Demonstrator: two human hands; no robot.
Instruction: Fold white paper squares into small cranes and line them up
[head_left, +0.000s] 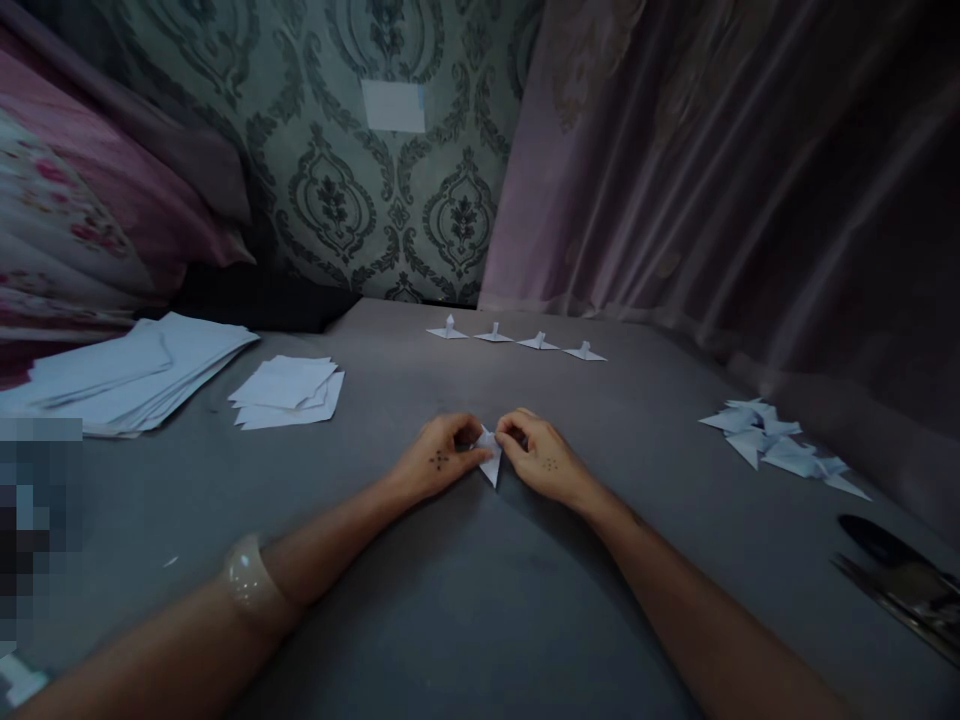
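Folding a small white paper piece (490, 460), the person works at the middle of the grey surface (465, 600), both hands meeting over it. The left hand (439, 460) pinches its left side with fingers closed narrowly on the paper, and the right hand (541, 458) does the same from the right; a pointed tip of the piece sticks out toward the near edge between them. A pale bangle (247, 580) sits on the left wrist.

Judging by what lies around, the work looks well under way but not finished. Four finished folded figures (517, 340) stand in a row near the far edge, and a loose heap of folded pieces (780, 445) lies toward the right edge. Unfolded stock remains: a small stack of square sheets (289, 392) toward the far left, and a larger pile of paper (127, 370) at the left edge. The piece in hand appears partly folded only.

A dark tool (900, 580), perhaps scissors, lies at the near right edge. No writing, brand or label can be read anywhere; small dot marks on the backs of both hands are not letters.
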